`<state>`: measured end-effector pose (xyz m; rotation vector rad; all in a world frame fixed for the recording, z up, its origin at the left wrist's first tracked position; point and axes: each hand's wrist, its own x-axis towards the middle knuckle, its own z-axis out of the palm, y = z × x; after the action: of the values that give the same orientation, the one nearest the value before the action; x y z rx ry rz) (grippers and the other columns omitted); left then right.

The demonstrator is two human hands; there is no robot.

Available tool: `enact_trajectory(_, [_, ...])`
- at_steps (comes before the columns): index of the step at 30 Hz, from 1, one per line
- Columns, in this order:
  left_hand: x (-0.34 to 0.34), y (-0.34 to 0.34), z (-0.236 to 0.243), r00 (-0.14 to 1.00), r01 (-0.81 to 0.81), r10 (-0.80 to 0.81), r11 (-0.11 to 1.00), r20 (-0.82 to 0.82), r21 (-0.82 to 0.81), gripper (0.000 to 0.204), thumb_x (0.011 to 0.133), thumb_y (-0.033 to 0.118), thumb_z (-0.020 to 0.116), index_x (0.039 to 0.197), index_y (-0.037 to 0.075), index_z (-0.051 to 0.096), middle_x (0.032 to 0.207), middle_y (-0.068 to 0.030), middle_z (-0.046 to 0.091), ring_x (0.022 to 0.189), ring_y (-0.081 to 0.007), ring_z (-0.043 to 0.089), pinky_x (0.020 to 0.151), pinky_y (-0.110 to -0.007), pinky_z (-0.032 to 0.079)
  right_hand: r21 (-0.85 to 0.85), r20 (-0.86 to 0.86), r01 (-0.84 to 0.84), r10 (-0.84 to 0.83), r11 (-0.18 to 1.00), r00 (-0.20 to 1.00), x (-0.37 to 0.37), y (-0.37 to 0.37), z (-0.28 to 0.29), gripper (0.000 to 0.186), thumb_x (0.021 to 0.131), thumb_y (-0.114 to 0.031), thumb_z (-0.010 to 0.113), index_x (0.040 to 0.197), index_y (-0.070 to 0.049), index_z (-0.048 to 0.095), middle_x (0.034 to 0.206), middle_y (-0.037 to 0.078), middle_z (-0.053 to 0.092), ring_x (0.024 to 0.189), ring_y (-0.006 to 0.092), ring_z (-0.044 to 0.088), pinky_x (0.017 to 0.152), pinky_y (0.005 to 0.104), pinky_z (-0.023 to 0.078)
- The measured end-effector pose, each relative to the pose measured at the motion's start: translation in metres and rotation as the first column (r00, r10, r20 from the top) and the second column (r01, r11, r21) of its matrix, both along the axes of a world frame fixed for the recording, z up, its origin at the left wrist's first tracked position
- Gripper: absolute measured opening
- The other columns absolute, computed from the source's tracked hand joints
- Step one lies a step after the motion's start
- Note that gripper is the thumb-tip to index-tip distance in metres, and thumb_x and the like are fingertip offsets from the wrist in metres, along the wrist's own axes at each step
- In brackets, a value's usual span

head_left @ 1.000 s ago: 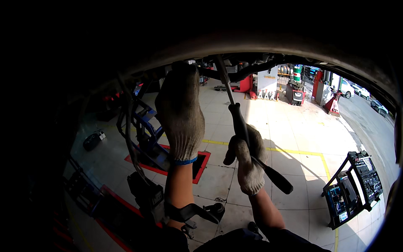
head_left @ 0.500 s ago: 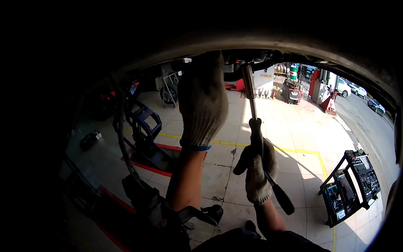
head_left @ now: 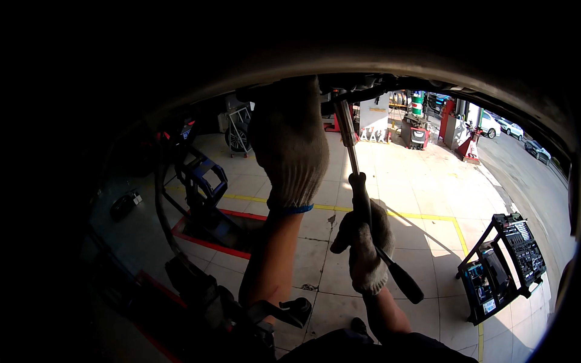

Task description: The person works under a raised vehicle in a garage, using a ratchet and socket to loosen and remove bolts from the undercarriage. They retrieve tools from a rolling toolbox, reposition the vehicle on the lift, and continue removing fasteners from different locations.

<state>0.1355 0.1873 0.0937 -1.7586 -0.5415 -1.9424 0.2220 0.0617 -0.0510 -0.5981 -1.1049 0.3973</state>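
Observation:
My right hand, in a grey knit glove, is closed around a socket wrench. A long metal socket and a thin shaft point up from the hand to the car's underside. Below the fist, a black grip slants down to the right. What the socket's tip touches is too dark to make out. Gloved likewise, with a blue cuff, my left hand reaches up beside the tool. Its back faces me, and its fingers vanish in the shadow under the car.
At the right stands a black tool cart with an open socket set on top. A dark lift arm crosses in front of my left forearm. Farther left are a blue-black lift frame and a wheel on a stand. The car's edge curves close overhead.
The socket's upper end has shifted left, so the wrench leans a little more. Both hands and the background sit slightly farther left. The right-hand grip is unchanged.

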Motion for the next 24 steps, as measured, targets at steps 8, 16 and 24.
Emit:
enact_trajectory(8, [-0.001,0.014,0.001,0.981,-0.194,0.181,0.931,0.069,0.31,0.035,0.102,0.02,0.063,0.133,0.005,0.058,0.098,-0.0138,0.062,0.081,-0.0256,0.063,0.071,-0.038,0.055,-0.014,0.031,0.053,-0.052,0.999,0.998,0.005,-0.003,-0.002,0.053,0.102,-0.031,0.062,0.138,0.006,0.05,0.084,0.008,0.065,0.065,0.0145,0.066,0.065,0.0305,0.054])
enact_trajectory(16, [0.005,0.01,-0.007,0.984,-0.174,0.176,0.969,0.004,0.176,0.036,0.101,0.02,0.063,0.134,0.007,0.057,0.092,-0.0096,0.062,0.081,-0.0206,0.062,0.076,-0.033,0.055,-0.026,0.029,0.06,-0.059,0.998,0.998,0.009,-0.006,-0.003,0.052,0.102,-0.03,0.061,0.138,0.005,0.05,0.086,0.009,0.064,0.067,0.0153,0.066,0.066,0.0312,0.054])
enact_trajectory(24, [0.013,0.005,-0.012,0.968,0.227,-0.231,0.972,0.092,0.052,0.06,0.097,0.001,0.063,0.153,0.012,0.046,0.11,-0.0134,0.062,0.097,-0.0229,0.063,0.08,-0.038,0.055,0.0,0.016,0.148,-0.148,0.989,0.989,0.004,-0.002,0.001,0.072,0.101,-0.047,0.06,0.146,0.008,0.046,0.072,0.001,0.057,0.053,0.0074,0.053,0.054,0.0236,0.047])
